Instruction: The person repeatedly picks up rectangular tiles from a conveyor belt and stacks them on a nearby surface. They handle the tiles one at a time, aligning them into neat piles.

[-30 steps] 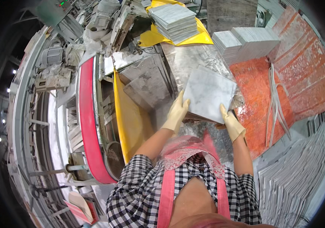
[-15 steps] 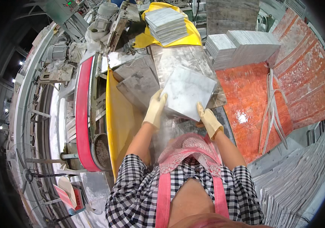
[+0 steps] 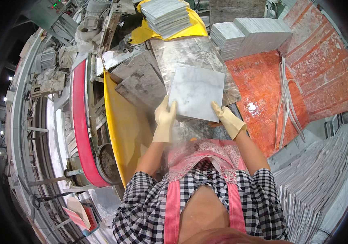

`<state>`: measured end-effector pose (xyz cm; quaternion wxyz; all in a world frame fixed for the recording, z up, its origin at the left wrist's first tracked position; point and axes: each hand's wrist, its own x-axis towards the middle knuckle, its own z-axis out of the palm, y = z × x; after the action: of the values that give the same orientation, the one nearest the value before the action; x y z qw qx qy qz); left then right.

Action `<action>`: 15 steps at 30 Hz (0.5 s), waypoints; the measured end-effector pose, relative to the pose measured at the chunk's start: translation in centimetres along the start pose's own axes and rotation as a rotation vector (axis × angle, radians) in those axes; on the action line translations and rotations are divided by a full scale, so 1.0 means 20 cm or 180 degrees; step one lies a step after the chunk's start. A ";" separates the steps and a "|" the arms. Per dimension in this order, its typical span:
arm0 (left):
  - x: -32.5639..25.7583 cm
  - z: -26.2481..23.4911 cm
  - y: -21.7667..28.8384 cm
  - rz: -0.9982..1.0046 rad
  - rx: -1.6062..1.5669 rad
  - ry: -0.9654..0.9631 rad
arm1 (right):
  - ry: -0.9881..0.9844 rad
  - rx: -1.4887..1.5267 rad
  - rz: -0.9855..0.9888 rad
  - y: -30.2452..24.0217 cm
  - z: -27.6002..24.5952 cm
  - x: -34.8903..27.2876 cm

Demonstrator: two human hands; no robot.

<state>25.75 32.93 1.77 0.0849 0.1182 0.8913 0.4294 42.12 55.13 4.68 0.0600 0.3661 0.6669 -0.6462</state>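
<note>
Both gloved hands clasp a pale grey marble tile (image 3: 196,92) by its near edge: the left hand (image 3: 164,120) pinches the near left corner, thumb on top, and the right hand (image 3: 229,121) closes on the near right corner. The tile is held flat, just above the wet metal bench (image 3: 190,53) in front of the person. To carry this well, I would keep both grips even so the slab stays level and does not slip from wet gloves. On the bench's left edge lie darker grey slabs (image 3: 141,79) beside a yellow guard (image 3: 121,122) and a red-rimmed machine (image 3: 80,126). At its far edge sits a tile stack on yellow sheet (image 3: 168,16); more stacks (image 3: 249,36) stand on the far right, by orange sacking (image 3: 288,89)
</note>
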 end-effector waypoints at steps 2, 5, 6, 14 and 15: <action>-0.02 0.00 0.00 0.0290 0.0068 0.0223 | -0.0216 0.0121 -0.0069 -0.02 -0.01 0.00; -0.04 0.01 -0.01 0.0623 0.0200 0.0479 | -0.0209 0.0282 -0.0044 -0.05 0.00 -0.02; -0.05 0.01 -0.02 0.0567 -0.0091 0.0472 | -0.0258 0.0316 -0.0077 -0.07 -0.01 -0.03; -0.04 -0.09 -0.05 0.0776 0.0111 0.0125 | -0.0527 0.0066 0.0116 -0.12 -0.04 -0.07; 0.00 -0.13 -0.04 0.0878 0.0116 0.0058 | -0.0543 -0.0027 0.0245 -0.11 -0.05 -0.07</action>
<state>25.01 30.54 2.80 0.0148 0.2373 0.8750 0.4217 42.22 55.66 7.34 0.1430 0.3349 0.6475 -0.6694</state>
